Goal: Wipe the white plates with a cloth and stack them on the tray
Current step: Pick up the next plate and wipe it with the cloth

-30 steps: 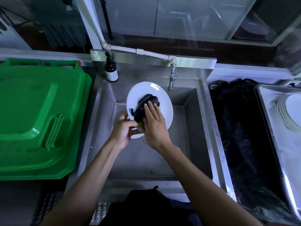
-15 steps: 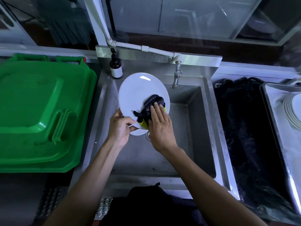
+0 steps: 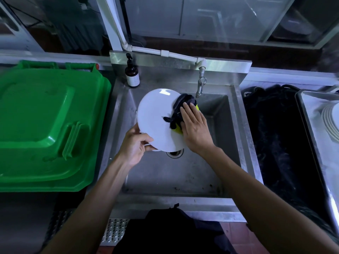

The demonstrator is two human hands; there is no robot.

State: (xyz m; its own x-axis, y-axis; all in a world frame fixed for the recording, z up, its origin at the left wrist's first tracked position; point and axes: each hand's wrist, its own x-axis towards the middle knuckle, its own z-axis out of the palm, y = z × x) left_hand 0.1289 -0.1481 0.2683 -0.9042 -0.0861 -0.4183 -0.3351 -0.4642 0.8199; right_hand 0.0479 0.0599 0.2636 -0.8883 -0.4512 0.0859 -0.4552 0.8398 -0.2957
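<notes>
A round white plate (image 3: 156,118) is held tilted above the sink basin, its face clean and glossy. A dark cloth (image 3: 178,111) with a yellow-green patch lies bunched against the plate's right side. At the far right, a stack of white plates (image 3: 330,121) rests on a metal tray (image 3: 308,114).

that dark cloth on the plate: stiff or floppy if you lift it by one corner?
Likely floppy: the cloth lies bunched in folds under the right hand, with a loose tail on the white plate. Probably light, since flat fingers alone move it. It may slide easily on the glossy plate, which the left hand grips at the rim.
</notes>
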